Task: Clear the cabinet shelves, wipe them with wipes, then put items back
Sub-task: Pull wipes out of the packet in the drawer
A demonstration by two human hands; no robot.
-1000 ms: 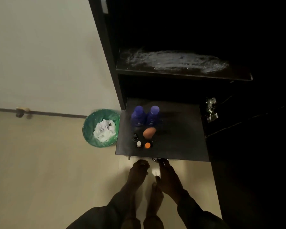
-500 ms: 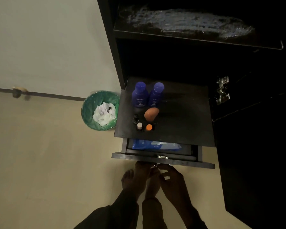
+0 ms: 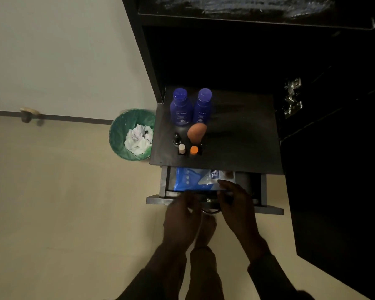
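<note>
- My black, matte, flat cabinet shelf [image 3: 236, 137] is the landmark; it carries six small things near its left front.
- On the shelf stand two glossy dark-blue plastic lotion bottles [image 3: 180, 108] side by side, with round caps.
- Just in front of them sits one smooth peach egg-shaped sponge [image 3: 196, 131].
- Around the sponge stand three tiny bottles: a dark-capped one [image 3: 176, 138], a pale-capped one [image 3: 181, 148] and an orange-capped one [image 3: 194, 150].
- Below the shelf's front edge the dark drawer [image 3: 266, 207] now stands pulled out further than half a second ago, baring more of the one shiny blue plastic pack of wipes [image 3: 195, 180] lying inside.
- My right hand [image 3: 234, 202] has moved up over the drawer front, fingertips touching the pack's near edge; I cannot tell if it grips.
- My left hand [image 3: 182, 215] hangs at the drawer front, fingers loosely curled; whether it holds anything I cannot tell.
- Left of the shelf, on the floor, one round green-lined bin [image 3: 119, 135] holds crumpled white wipes [image 3: 138, 139].
- The upper shelf [image 3: 247, 11] shows pale streaks.
</note>
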